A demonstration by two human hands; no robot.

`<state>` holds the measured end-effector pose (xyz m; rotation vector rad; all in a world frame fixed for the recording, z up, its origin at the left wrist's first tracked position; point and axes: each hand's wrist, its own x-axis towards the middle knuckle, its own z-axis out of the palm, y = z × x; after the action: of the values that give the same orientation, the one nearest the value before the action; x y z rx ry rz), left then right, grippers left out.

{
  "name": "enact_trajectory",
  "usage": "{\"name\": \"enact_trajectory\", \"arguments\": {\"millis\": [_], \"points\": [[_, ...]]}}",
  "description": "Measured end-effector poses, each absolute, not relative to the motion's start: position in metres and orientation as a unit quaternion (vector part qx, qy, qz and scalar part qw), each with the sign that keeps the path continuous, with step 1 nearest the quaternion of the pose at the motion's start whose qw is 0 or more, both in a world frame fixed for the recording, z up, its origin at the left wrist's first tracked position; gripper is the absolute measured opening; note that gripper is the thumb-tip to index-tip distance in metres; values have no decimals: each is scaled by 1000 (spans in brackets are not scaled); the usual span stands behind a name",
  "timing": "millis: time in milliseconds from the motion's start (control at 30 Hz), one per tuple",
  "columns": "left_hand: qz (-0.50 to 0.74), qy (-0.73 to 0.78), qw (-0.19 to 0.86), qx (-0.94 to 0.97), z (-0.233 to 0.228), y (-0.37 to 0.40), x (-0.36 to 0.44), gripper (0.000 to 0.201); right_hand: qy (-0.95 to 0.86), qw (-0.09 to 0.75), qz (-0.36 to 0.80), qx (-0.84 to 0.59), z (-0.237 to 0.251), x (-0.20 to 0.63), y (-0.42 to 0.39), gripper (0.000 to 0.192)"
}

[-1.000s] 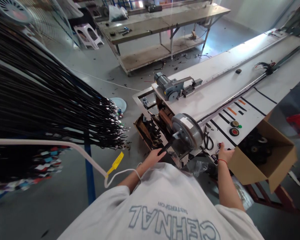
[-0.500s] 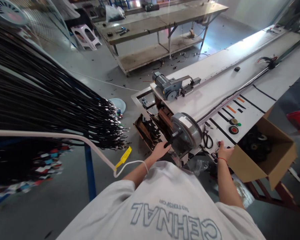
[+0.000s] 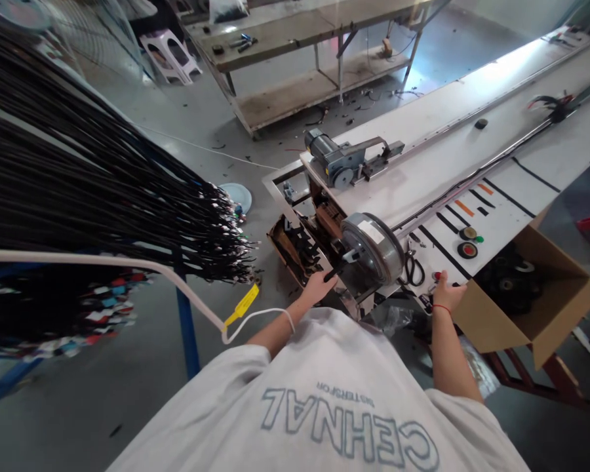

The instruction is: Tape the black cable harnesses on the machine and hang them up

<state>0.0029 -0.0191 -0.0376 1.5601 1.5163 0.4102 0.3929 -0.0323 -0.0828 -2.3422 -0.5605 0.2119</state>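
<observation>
Beyond the round grey drum (image 3: 373,246), black cord (image 3: 452,192) is laid out — the remainder cannot be told. Left of the drum, a slim black handle (image 3: 332,275) is enclosed by the left hand (image 3: 317,288); rightward, near a round red button (image 3: 437,276), the grip of the right hand (image 3: 450,293) is unclear.

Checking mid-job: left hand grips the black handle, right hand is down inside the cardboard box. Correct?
Not quite: the right hand is outside the cardboard box, at the edge of the white table beside it, as the head view shows. The left hand does grip the black handle.
</observation>
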Motion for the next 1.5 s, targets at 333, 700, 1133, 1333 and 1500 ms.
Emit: {"name": "enact_trajectory", "arguments": {"millis": [333, 700, 1133, 1333, 1500], "points": [[156, 606, 437, 647, -34, -23, 6, 33, -212, 345, 87, -910, -76, 389, -31, 68], [143, 606, 420, 660, -33, -23, 4, 31, -214, 344, 89, -910, -76, 389, -30, 68], [102, 445, 695, 556, -38, -5, 4, 43, -220, 338, 80, -911, -81, 391, -31, 62], [146, 434, 668, 586, -53, 12, 26, 36, -204, 324, 87, -920, -77, 387, -30, 67], [157, 422, 676, 583, -55, 6, 21, 39, -200, 336, 85, -916, -76, 387, -30, 72]]}}
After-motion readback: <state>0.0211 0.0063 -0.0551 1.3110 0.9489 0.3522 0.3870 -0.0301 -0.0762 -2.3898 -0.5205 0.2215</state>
